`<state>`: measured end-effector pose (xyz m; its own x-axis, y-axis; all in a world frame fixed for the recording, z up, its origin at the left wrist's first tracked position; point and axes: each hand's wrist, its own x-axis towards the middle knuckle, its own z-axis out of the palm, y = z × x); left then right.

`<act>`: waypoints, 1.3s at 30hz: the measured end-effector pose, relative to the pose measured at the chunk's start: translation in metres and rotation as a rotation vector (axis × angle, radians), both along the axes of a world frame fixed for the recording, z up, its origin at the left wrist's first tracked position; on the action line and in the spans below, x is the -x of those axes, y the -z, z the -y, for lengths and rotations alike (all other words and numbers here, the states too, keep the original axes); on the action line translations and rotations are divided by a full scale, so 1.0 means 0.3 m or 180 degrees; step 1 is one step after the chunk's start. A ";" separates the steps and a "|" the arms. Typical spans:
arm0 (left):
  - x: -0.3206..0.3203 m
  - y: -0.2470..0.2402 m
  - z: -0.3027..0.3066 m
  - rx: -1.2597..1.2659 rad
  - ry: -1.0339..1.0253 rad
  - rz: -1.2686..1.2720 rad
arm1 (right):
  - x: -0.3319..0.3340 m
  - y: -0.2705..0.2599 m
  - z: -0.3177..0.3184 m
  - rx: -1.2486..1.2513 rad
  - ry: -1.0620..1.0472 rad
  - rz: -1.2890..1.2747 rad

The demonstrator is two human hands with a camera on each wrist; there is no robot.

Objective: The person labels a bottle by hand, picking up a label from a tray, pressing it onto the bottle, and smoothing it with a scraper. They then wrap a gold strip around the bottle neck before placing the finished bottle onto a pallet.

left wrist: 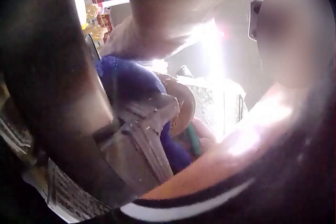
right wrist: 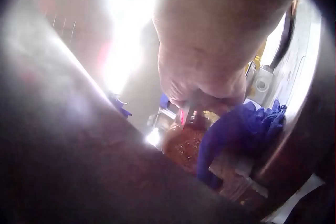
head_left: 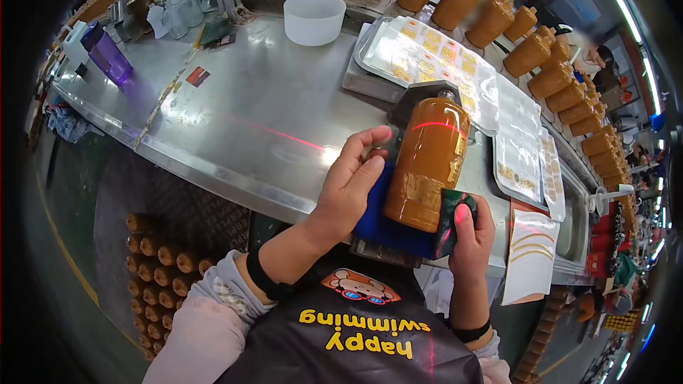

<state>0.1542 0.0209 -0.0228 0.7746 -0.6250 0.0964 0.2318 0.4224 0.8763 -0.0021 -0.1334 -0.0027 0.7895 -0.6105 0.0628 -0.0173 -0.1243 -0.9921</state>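
Note:
A brown glazed bottle [head_left: 429, 160] with gold labels lies tilted on a blue cloth [head_left: 384, 224] over a stand, its neck pointing away from me. In the head view, my right hand [head_left: 473, 238] holds a dark green cloth [head_left: 448, 217] against the bottle's lower right side, thumb on top. My left hand [head_left: 352, 181] is beside the bottle's left side, fingers loosely bent and thumb apart from them. Both wrist views show the blue cloth [left wrist: 131, 79] draped by the bottle's base [left wrist: 184, 106]; glare and dark edges hide much there.
Trays of gold labels [head_left: 434, 50] lie beyond the bottle, with more label sheets [head_left: 516, 146] at right. A white bowl [head_left: 313, 18] and a purple water bottle [head_left: 107, 53] stand on the metal table [head_left: 249, 99]. Brown bottles line the far side; others are stacked below left.

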 end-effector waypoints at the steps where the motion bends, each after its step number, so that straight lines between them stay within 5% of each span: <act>1: 0.003 -0.018 -0.006 0.0024 0.0088 -0.0152 | -0.001 -0.006 -0.004 0.0021 0.0056 -0.0036; 18: -0.044 -0.082 -0.013 -0.0549 0.0716 -0.0256 | -0.012 0.003 -0.005 0.0126 0.0045 -0.0076; 33: -0.059 -0.039 0.039 -0.0425 0.0409 0.0052 | -0.032 -0.001 -0.008 -0.0042 -0.0033 -0.0094; 39: -0.065 -0.044 0.046 -0.0289 0.0401 -0.0083 | -0.038 -0.044 -0.041 0.0473 0.0179 -0.0121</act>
<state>0.1737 0.0072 -0.0096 0.6910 -0.7227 0.0157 0.3012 0.3077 0.9026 0.0093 -0.1213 0.0106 0.7579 -0.6400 0.1263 -0.0655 -0.2673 -0.9614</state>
